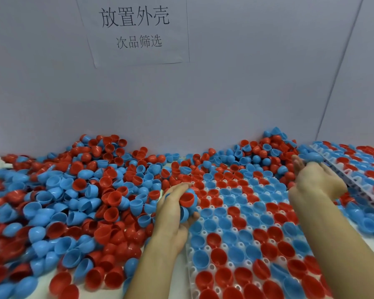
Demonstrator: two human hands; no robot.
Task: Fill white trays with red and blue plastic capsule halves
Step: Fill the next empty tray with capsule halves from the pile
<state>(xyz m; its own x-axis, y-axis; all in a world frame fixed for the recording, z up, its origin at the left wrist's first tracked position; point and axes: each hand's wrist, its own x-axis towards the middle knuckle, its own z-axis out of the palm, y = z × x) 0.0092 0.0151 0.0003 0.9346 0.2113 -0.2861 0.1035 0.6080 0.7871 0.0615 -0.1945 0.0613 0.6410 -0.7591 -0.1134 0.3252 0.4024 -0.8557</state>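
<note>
Paper sign at 12 o'clock reads "放置外壳 / 次品筛选". White tray at 5 o'clock, pockets mostly filled with glossy red and blue halves. Loose pile at 9 o'clock on tabletop. Left hand grip curled around several halves. Right hand grip: fingers straight, resting over tray's far edge, blue half at fingertips.

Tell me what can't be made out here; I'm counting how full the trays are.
1. Head view: the near end of the white tray runs off the bottom edge.
2. The stacked trays at right are cut by the right edge.
3. How many capsule halves the left hand holds: its fingers cover them.
4. The right hand is motion-blurred, its grip unclear.
5. Far tray rows lie under loose capsule halves.
</note>
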